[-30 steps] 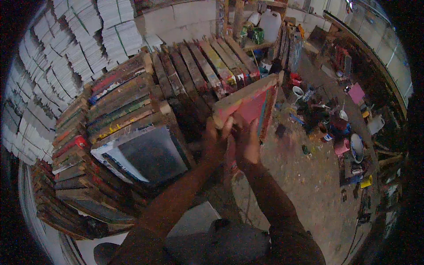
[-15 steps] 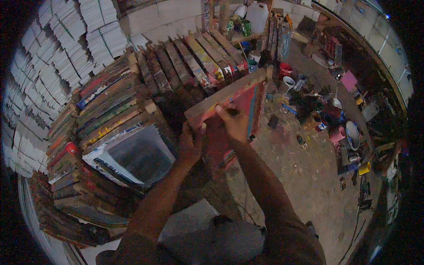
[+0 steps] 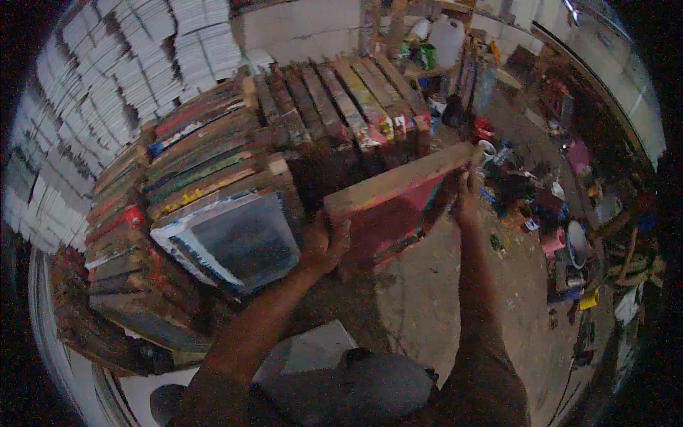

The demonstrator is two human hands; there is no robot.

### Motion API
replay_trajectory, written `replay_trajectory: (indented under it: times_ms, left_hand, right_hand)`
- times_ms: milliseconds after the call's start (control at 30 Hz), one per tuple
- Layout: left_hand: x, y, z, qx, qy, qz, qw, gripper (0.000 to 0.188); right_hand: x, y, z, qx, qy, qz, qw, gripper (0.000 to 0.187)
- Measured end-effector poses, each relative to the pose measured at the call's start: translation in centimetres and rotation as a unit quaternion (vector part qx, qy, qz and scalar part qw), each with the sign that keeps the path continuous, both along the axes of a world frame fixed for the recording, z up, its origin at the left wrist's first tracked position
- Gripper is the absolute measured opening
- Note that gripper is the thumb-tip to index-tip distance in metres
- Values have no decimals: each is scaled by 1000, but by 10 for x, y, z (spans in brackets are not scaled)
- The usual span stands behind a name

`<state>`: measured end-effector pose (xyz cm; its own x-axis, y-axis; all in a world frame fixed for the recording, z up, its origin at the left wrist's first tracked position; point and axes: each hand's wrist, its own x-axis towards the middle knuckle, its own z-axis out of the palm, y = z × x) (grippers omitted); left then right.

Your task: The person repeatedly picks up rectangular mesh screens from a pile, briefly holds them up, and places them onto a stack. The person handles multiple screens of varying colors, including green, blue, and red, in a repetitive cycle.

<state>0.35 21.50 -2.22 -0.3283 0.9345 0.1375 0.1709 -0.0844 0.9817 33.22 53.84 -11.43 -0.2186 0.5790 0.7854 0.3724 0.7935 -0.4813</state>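
Observation:
Between my hands is a wooden screen-printing frame (image 3: 398, 210), its inside stained red with a blue-green band toward the right. My left hand (image 3: 326, 245) is closed on its left end, the thumb showing on the near face. Closed round the right end is my right hand (image 3: 466, 203), with its fingers partly hidden by the frame and the dim light. To the left, close to my left hand, a frame with a grey panel and white border (image 3: 242, 242) leans at the front of a row of similar frames (image 3: 206, 181).
Behind stands another row of upright paint-stained frames (image 3: 341, 99). Stacks of white paper (image 3: 142, 57) rise at the far left. Pots and tools litter the floor at right, among them a pink container (image 3: 552, 240), a white bucket (image 3: 576, 243) and a yellow cup (image 3: 589, 299).
My right hand has shifted from the middle of the frame's face to its right end. The frame now sits lower and farther right in view, turned more level. My left hand still grips it.

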Motion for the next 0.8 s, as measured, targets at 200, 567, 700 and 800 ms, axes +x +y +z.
replay_trajectory:
  times_ms: [200, 567, 700, 800]
  left_hand:
    - [-34, -53, 26, 32, 104, 36, 993, 45]
    - [-121, -251, 118, 59, 113, 165, 978, 51]
    - [-142, -323, 140, 66, 177, 326, 926, 58]
    - [-171, -380, 139, 20, 224, 425, 877, 63]
  right_hand:
    - [-2, -17, 40, -397, 233, 114, 881, 52]
    - [-44, -92, 133, -239, -114, 102, 959, 44]
    - [-115, -172, 165, -279, -89, 311, 904, 43]
    - [-162, -222, 158, -306, -119, 313, 891, 42]
